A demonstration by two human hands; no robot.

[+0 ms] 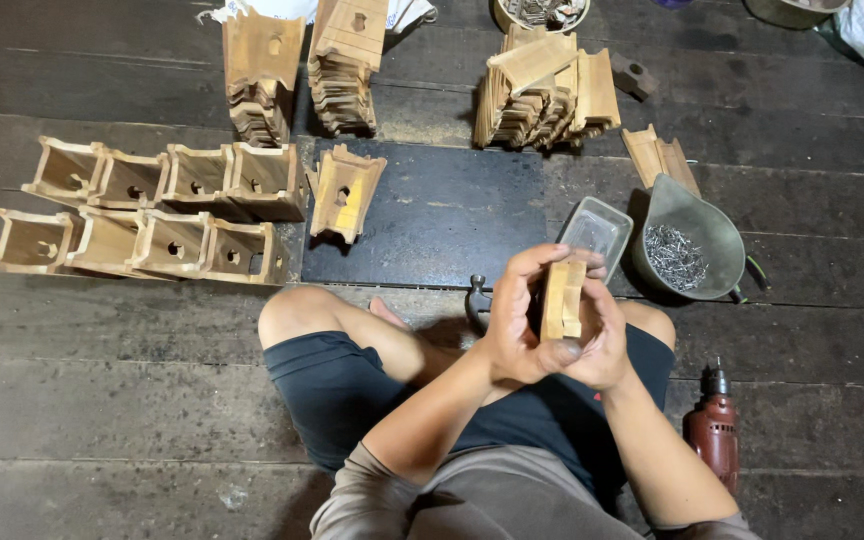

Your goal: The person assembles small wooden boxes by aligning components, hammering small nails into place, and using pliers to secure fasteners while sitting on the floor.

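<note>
You hold a few flat, pale wooden pieces (562, 298) stacked upright above your lap, left hand (514, 318) and right hand (602, 340) both closed around them, apparently squaring edges; next likely calls for nails from the grey metal scoop (690, 215).

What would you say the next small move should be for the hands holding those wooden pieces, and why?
Probably square the wooden pieces edge to edge before fastening. Both the left hand and right hand clasp them upright over the lap, the hammer lies just beside the left hand, and the scoop of nails sits apart on the right, so nothing is nailed yet.
</note>
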